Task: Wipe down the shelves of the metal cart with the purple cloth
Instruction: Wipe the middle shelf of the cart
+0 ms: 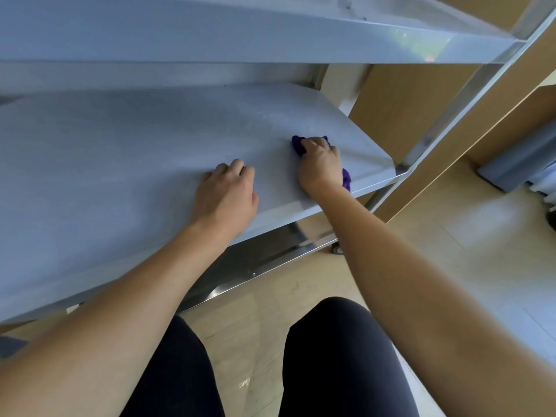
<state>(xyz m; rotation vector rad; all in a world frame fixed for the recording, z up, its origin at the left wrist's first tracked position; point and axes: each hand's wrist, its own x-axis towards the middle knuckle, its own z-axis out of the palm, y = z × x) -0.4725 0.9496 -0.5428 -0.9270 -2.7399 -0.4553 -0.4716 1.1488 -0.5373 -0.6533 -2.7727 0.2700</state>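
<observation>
The metal cart's middle shelf (120,164) spreads across the view, grey and bare. My right hand (320,167) grips the bunched purple cloth (298,144) on the shelf near its right front corner; cloth ends stick out past my fingers and below my wrist. My left hand (228,194) rests on the shelf to the left of it, fingers curled under, holding nothing. The top shelf (240,28) hangs above both hands.
A slanted metal upright (469,91) stands at the cart's right front corner. A lower shelf rail (270,260) and a caster (338,249) show below. Brown cardboard boxes (400,106) stand to the right. My knees (331,356) are over the wooden floor.
</observation>
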